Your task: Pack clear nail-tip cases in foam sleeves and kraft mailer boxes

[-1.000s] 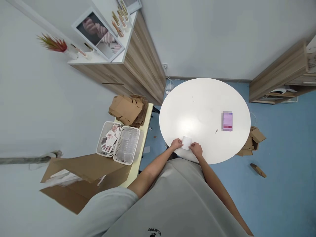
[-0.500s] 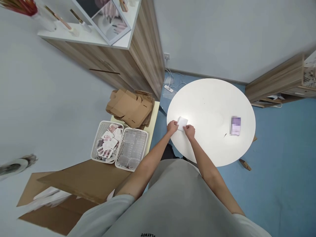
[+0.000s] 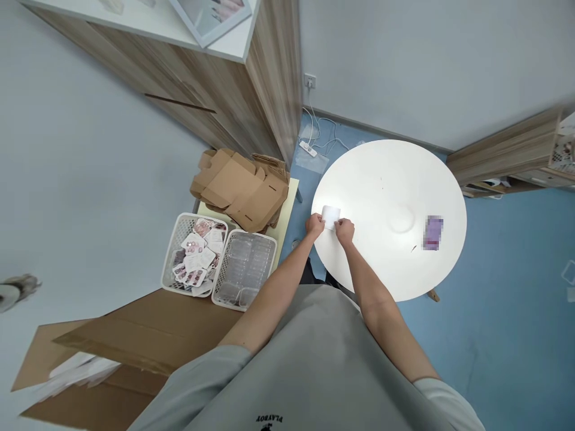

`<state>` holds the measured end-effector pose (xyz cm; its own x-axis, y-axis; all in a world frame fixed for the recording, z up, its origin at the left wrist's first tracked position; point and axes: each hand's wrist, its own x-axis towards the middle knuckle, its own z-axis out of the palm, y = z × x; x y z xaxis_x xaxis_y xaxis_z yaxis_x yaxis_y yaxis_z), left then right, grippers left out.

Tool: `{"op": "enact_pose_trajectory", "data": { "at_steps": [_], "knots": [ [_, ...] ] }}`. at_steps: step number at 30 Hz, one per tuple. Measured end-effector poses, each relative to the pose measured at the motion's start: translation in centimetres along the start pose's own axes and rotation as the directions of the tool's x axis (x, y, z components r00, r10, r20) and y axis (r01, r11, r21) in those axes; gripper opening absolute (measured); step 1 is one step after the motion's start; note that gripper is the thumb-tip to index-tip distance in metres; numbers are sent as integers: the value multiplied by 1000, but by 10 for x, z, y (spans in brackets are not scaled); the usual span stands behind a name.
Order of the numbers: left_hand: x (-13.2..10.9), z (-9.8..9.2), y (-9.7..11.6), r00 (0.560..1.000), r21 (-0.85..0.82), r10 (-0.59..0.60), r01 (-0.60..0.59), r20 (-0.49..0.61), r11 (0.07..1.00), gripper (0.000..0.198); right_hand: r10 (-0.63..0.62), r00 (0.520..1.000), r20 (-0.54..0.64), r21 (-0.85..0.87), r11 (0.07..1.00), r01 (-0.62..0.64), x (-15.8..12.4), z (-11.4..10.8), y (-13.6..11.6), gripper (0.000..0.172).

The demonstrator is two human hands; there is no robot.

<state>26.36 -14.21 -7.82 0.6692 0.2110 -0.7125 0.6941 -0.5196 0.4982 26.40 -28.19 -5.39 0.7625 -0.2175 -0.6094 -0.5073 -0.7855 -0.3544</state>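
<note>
A small white rectangular piece (image 3: 331, 216) is held over the left part of the round white table (image 3: 386, 179). My left hand (image 3: 315, 224) pinches its left edge, and my right hand (image 3: 344, 231) grips its lower right corner. Whether it is a card, a sheet or a thin packet cannot be made out. Farther right on the table lies a purple item (image 3: 433, 233), blurred into blocks, with a small dark mark beside it.
Left of the table, flattened brown cardboard boxes (image 3: 245, 188) lie on a yellowish stand. Two white baskets hold printed cards (image 3: 194, 254) and clear plastic cases (image 3: 245, 263). A large open carton (image 3: 148, 329) stands lower left. A wooden cabinet (image 3: 202, 78) rises behind.
The view has shifted a little. The white piece now looks more squarely turned between my hands, which keep hold of it.
</note>
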Motion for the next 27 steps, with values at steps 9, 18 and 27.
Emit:
{"op": "enact_pose_trajectory", "data": {
  "at_steps": [9,18,27],
  "knots": [
    [-13,-12,9,999,19,43,-43,-14,999,51,-42,999,-17,53,998,43,-13,-9,0,18],
    [-54,-160,-22,783,181,374,-327,-498,927,71,-52,997,-49,434,898,68,-80,-19,40,21],
    [-40,-197,-45,902,279,237,-138,-360,950,43,-80,993,-84,546,830,113,-102,-33,62,23]
  ]
}}
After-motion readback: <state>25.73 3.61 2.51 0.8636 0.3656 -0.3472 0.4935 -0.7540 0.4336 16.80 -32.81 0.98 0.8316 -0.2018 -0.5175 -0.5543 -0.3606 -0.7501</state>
